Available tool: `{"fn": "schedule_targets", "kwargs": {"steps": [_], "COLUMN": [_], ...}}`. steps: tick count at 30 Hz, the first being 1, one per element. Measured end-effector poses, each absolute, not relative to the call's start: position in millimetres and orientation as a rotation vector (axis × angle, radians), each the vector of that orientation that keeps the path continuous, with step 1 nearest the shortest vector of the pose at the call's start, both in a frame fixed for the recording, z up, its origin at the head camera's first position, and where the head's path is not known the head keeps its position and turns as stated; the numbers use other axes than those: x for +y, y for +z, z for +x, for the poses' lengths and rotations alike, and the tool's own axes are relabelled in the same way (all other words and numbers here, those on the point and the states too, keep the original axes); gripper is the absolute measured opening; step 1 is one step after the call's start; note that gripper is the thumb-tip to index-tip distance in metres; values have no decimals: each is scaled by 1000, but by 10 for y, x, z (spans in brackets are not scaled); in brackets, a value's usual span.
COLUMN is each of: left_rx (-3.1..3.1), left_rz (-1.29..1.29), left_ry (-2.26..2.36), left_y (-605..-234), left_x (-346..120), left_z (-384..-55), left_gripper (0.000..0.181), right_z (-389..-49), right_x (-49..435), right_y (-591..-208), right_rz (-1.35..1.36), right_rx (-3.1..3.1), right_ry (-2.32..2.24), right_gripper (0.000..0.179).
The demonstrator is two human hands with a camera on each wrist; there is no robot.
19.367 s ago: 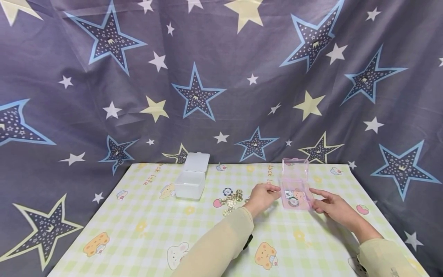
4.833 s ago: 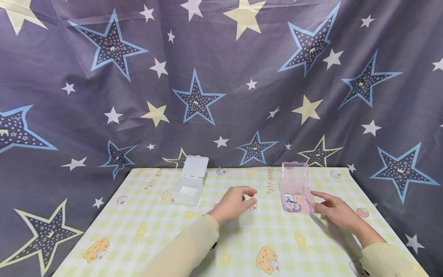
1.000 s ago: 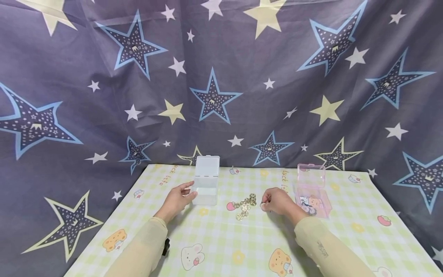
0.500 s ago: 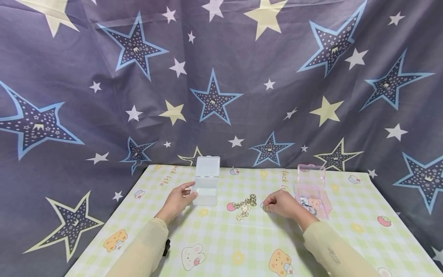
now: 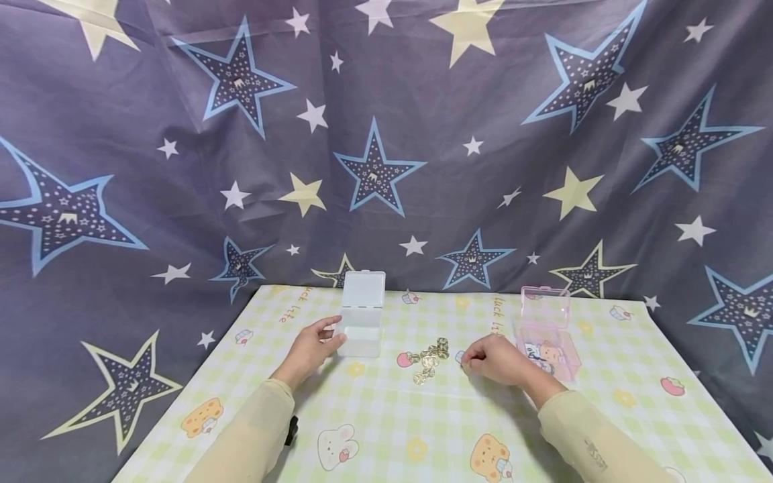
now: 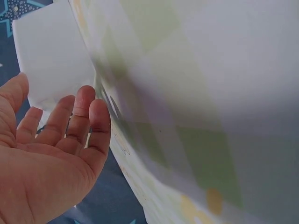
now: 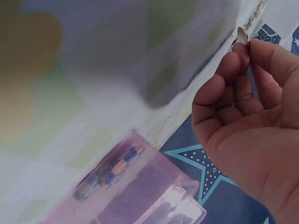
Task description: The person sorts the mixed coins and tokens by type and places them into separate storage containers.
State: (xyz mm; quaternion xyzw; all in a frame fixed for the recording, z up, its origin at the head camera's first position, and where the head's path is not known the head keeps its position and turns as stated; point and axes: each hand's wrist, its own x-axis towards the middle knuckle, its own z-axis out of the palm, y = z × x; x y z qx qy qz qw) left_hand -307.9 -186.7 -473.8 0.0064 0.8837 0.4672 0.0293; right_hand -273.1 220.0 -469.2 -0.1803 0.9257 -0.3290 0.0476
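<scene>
A white lidded box (image 5: 360,341) stands with its lid raised at the back of the table, left of centre. At its left side is my left hand (image 5: 309,350), fingers relaxed and fingertips against the box wall; the left wrist view shows this hand (image 6: 56,154) with loosely bent fingers in front of the white box (image 6: 53,51). Right of a small pile of gold-coloured coins (image 5: 430,361), my right hand (image 5: 498,359) hovers low over the cloth. Its thumb and index finger pinch a coin (image 7: 243,36), seen edge-on in the right wrist view.
A clear pink box (image 5: 564,355) with its lid up stands right of my right hand; several poker chips (image 5: 534,355) lie inside, partly hidden by my wrist. A checked cloth with printed animals covers the table (image 5: 386,416). A star-patterned curtain (image 5: 386,221) hangs behind.
Earlier, the left hand reached over the coins and the right rested by the pink box. Now the left is at the white box; the right, pinching a coin, has shifted slightly right over the last second.
</scene>
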Motion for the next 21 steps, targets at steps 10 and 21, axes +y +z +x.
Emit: {"fn": "schedule_targets", "kwargs": {"steps": [10, 21], "left_rx": [2720, 2699], "left_rz": [21, 31], "left_ry": [1407, 1413], "left_y": [-4755, -4739], "left_x": [-1901, -1910], "left_z": [-3104, -3123], "left_gripper": [61, 60], "right_z": [-2919, -3138], "right_x": [1894, 1196], "right_y": [-4523, -4367], "right_rz": [-374, -331], "right_rx": [2790, 2764], "right_ry": [-1213, -1464], "right_gripper": [17, 16]}}
